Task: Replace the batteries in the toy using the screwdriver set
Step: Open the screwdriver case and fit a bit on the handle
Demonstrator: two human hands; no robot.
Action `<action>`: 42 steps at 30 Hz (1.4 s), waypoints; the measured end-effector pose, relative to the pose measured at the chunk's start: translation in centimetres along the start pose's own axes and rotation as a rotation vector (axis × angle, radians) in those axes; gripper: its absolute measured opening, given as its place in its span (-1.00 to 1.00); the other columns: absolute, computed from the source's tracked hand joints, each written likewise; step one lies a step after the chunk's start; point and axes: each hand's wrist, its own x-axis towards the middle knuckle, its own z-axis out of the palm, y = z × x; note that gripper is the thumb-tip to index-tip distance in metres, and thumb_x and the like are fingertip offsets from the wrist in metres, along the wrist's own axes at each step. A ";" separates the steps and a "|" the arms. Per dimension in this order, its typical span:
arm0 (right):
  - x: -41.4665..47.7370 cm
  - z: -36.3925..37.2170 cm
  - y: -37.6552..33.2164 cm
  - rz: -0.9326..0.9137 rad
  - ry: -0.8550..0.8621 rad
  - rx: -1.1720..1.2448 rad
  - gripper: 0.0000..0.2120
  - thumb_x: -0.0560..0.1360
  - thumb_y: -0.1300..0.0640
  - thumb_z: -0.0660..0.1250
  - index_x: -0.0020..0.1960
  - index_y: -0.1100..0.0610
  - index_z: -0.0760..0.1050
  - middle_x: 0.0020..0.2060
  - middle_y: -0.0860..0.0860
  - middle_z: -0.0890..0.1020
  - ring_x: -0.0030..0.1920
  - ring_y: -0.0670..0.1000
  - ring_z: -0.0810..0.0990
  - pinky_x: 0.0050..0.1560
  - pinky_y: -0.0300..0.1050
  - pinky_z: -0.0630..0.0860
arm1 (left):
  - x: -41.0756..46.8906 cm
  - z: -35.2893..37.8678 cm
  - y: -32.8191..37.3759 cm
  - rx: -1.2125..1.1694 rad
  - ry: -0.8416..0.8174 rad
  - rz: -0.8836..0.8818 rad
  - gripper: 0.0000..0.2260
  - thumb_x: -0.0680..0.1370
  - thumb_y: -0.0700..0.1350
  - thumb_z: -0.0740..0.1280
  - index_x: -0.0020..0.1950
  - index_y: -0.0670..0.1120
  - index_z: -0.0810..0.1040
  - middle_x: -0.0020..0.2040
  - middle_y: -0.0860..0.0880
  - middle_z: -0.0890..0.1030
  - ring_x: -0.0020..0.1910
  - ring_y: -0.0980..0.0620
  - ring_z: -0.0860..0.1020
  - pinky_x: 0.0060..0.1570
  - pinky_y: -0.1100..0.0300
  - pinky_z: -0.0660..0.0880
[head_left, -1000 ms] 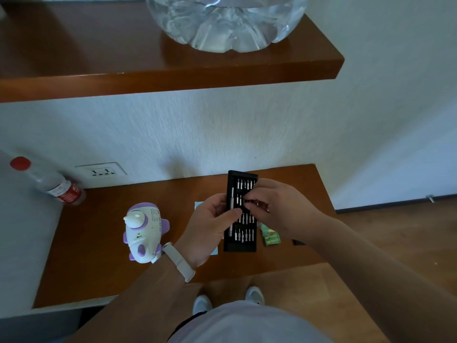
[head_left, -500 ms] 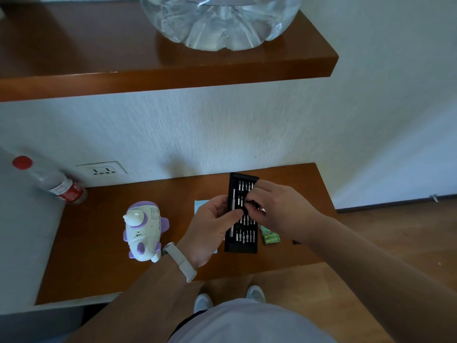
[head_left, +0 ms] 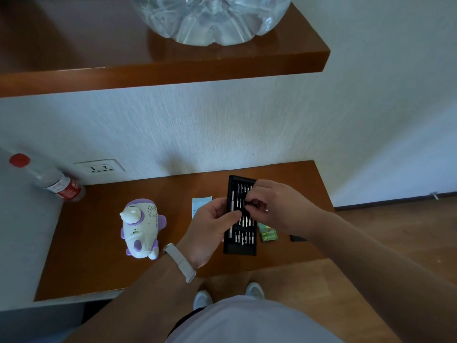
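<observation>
A black screwdriver set tray (head_left: 239, 246) with rows of silver bits and a slim driver handle is held over the wooden shelf (head_left: 103, 256). My left hand (head_left: 210, 229) grips its left edge, thumb on the tray. My right hand (head_left: 274, 206) pinches at a bit in the tray's middle rows; whether it has a bit between the fingertips is hidden. A white and purple toy (head_left: 142, 227) stands on the shelf to the left. A green pack of batteries (head_left: 268, 235) lies just right of the tray.
A pale blue box sleeve (head_left: 200, 203) lies behind my left hand. A clear bottle with a red cap (head_left: 53, 183) leans at the far left by a wall socket (head_left: 100, 167). A higher shelf (head_left: 173, 68) with a big clear water jug (head_left: 210, 18) overhangs.
Both hands have stayed on the tray with only slight shifts; my right fingertips keep working at the middle bits. The camera tilted slightly.
</observation>
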 end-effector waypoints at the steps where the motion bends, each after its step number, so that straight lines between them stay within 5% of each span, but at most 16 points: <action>1: 0.1 -0.1 0.1 0.007 -0.019 -0.004 -0.92 0.51 0.12 0.39 -0.09 0.13 0.60 -0.22 -0.10 0.47 -0.31 -0.16 0.42 -0.31 -0.36 0.35 | 0.0 0.0 0.0 0.005 -0.002 -0.003 -0.79 0.60 -0.26 0.32 0.23 -0.14 0.58 0.05 -0.13 0.71 0.01 -0.09 0.69 -0.13 0.12 0.62; 14: 0.0 -0.1 0.6 -0.018 -0.037 -0.063 -0.87 0.48 0.07 0.36 -0.18 0.11 0.51 -0.28 -0.11 0.41 -0.37 -0.10 0.39 -0.40 -0.30 0.33 | 0.0 0.3 0.2 0.117 -0.033 0.026 -0.78 0.59 -0.25 0.34 0.23 -0.12 0.57 0.03 -0.09 0.72 0.03 -0.07 0.69 -0.08 0.12 0.61; 23: -0.7 0.8 0.1 -0.081 0.097 -0.056 -0.83 0.50 0.11 0.24 -0.20 0.17 0.50 -0.33 -0.01 0.49 -0.44 -0.05 0.41 -0.51 -0.24 0.34 | 0.1 0.2 0.1 0.120 -0.007 0.029 -0.80 0.59 -0.27 0.34 0.20 -0.14 0.59 0.02 -0.10 0.72 0.03 -0.09 0.69 -0.02 0.07 0.63; 32: -0.9 0.1 0.2 0.062 -0.047 0.084 -0.90 0.51 0.08 0.41 -0.08 0.12 0.61 -0.22 -0.04 0.56 -0.26 -0.10 0.50 -0.31 -0.36 0.41 | 0.1 0.1 -0.5 0.085 0.013 -0.006 -0.80 0.58 -0.28 0.34 0.18 -0.13 0.60 0.00 -0.12 0.72 0.02 -0.11 0.69 -0.02 0.05 0.61; 42: -0.5 -0.9 -0.5 0.116 -0.072 0.076 -0.87 0.55 0.09 0.36 -0.01 0.11 0.65 -0.16 -0.03 0.57 -0.20 -0.08 0.53 -0.20 -0.19 0.52 | 0.2 0.0 0.0 0.072 -0.012 -0.002 -0.79 0.58 -0.28 0.34 0.20 -0.13 0.59 0.03 -0.13 0.72 0.05 -0.13 0.69 0.02 0.01 0.62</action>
